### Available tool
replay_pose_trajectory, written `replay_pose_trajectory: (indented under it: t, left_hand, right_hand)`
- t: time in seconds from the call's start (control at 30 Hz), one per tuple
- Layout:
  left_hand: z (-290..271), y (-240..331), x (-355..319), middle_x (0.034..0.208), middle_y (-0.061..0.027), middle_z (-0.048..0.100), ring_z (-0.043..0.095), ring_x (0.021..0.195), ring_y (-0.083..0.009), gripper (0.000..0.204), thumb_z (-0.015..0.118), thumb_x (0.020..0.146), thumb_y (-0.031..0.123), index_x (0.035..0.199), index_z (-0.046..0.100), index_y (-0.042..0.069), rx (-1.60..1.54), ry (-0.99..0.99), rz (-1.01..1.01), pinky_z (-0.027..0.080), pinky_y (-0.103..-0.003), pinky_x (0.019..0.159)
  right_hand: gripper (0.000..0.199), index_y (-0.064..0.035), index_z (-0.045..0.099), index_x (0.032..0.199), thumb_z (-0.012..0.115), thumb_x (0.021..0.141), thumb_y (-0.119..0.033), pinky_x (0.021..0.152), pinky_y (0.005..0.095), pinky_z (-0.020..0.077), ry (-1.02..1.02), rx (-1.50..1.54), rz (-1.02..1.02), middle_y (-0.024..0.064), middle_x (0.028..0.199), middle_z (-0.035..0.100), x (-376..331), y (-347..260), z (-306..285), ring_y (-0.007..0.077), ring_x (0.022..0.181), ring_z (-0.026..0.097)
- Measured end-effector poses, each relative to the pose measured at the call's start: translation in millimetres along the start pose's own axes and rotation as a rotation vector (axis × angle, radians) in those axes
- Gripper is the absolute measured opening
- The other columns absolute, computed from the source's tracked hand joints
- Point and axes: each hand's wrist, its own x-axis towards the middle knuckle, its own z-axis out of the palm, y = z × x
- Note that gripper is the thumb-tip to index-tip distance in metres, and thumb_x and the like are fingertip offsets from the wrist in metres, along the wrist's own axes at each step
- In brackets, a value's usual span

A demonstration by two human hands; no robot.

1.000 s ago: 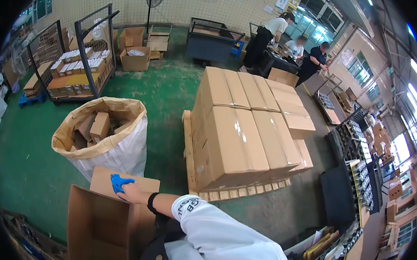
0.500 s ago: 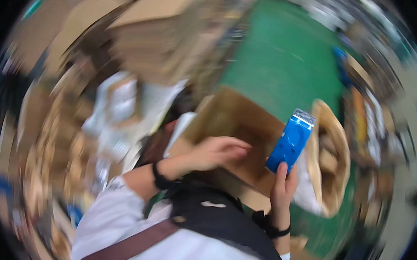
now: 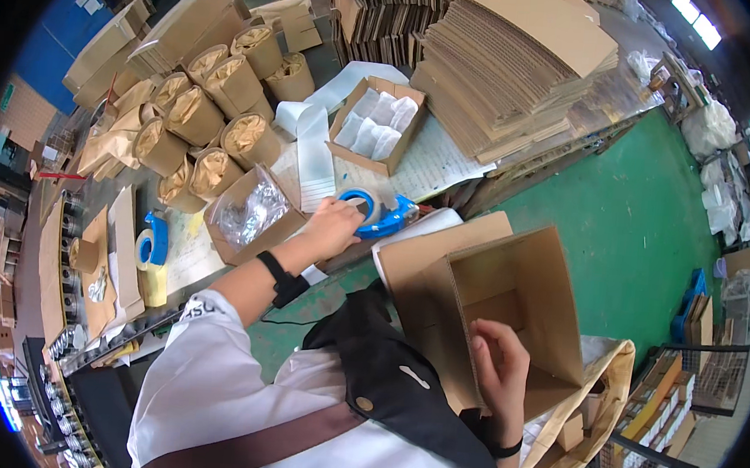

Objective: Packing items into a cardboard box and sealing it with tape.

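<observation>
Blue tape dispenser [image 3: 391, 221] is lying at the near edge of a paper-covered worktable [image 3: 436, 162], its ring end turned toward the person's left hand [image 3: 333, 229]. That hand is reaching in with its fingers bending down at the ring; from where I'm standing they are seeming to touch it, but I can't tell whether they are gripping. Well apart from it, the right hand [image 3: 500, 369] is hanging in the air with its fingers loosely curling and its thumb standing off, nothing showing in its grasp. It is hovering in front of an open carton [image 3: 555, 290], whose flap is spreading toward the table. Just beside the carton, a sack [image 3: 600, 428] with a folded tan rim is holding scraps of cardboard.

On the table, a shallow box [image 3: 364, 160] is holding white-wrapped pieces, and a pale strip [image 3: 316, 147] is trailing beside it. Nearer the left forearm, a small carton [image 3: 272, 237] is brimming with clear plastic. Beyond it, brown tubs [image 3: 189, 115] stuffed with paper are crowding together, while a tall stack of flat cardboard [image 3: 509, 61] is leaning farther right. Another blue dispenser [image 3: 158, 241] is sitting toward the left. Green floor [image 3: 621, 199] is stretching past the table.
</observation>
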Motion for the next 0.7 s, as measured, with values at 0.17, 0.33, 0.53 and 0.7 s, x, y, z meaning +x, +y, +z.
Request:
replay_pose_trajectory:
  t: [0.17,0.33,0.53,0.7]
  left_hand:
    - [19.2,32.0,75.7,0.098,-0.0078,0.063,0.056,0.1,-0.0242,0.036,0.072,0.074,0.031,0.098,0.061,0.007,-0.087,0.102,0.097,0.037,-0.039,0.086]
    - [38.9,25.3,150.6,0.084,-0.0093,0.065,0.062,0.082,-0.024,0.038,0.07,0.074,0.039,0.085,0.062,0.004,-0.051,0.122,-0.104,0.041,-0.038,0.073]
    - [60.3,11.4,159.7,0.077,-0.0097,0.065,0.063,0.076,-0.0251,0.044,0.07,0.074,0.045,0.085,0.061,0.004,0.002,0.097,-0.084,0.045,-0.038,0.071]
    - [47.6,19.1,168.2,0.092,-0.0148,0.065,0.062,0.087,-0.0294,0.05,0.066,0.078,0.049,0.091,0.06,0.001,-0.059,0.018,-0.148,0.047,-0.042,0.081]
  right_hand:
    - [0.017,0.0022,0.062,0.101,0.061,0.086,-0.003,0.081,0.0298,0.0476,0.081,-0.151,-0.134,0.0142,0.096,0.065,84.5,-26.0,2.2,0.0238,0.09,0.063]
    - [0.018,0.0018,0.061,0.104,0.061,0.086,-0.002,0.081,0.0293,0.0475,0.172,-0.194,-0.13,0.012,0.099,0.064,141.9,-34.4,0.4,0.0202,0.091,0.062]
    - [0.034,-0.001,0.058,0.115,0.065,0.082,0.0,0.087,0.033,0.0455,0.454,-0.448,-0.332,0.016,0.117,0.055,221.8,-85.9,-29.8,0.0265,0.106,0.055]
    - [0.068,0.0022,0.042,0.133,0.068,0.081,-0.034,0.105,0.0481,0.0319,0.65,-1.261,-0.622,0.0206,0.134,0.048,364.3,-101.7,-34.7,0.0366,0.123,0.046]
